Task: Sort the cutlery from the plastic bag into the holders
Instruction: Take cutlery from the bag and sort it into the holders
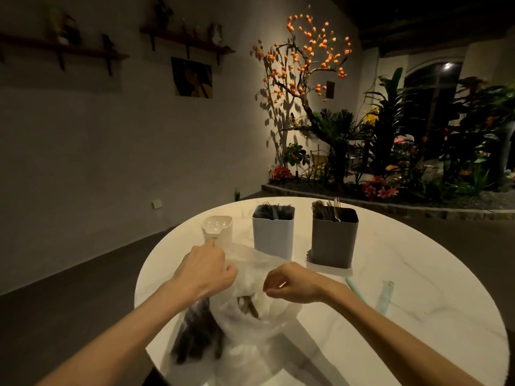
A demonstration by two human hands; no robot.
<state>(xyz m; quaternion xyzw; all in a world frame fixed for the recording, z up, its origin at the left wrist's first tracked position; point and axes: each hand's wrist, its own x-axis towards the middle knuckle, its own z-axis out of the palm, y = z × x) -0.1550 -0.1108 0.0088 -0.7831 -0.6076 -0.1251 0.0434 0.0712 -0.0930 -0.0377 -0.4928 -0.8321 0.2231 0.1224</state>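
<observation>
A clear plastic bag point(250, 327) lies on the round white table point(404, 316), with dark cutlery point(199, 332) showing through its left side and a few pieces point(248, 305) near its mouth. My left hand point(206, 270) grips the bag's upper left edge. My right hand point(289, 282) hovers at the bag's right edge with curled fingers; whether it pinches the plastic is unclear. Behind the bag stand a white holder point(273, 232) with dark forks and a grey holder point(334, 238) with dark and clear cutlery.
A small white heart-shaped container point(217, 228) stands at the back left of the table. A pale blue-green strip point(386, 298) and a straw-like stick point(354, 285) lie to the right. Beyond the table are a wall and a planted bed.
</observation>
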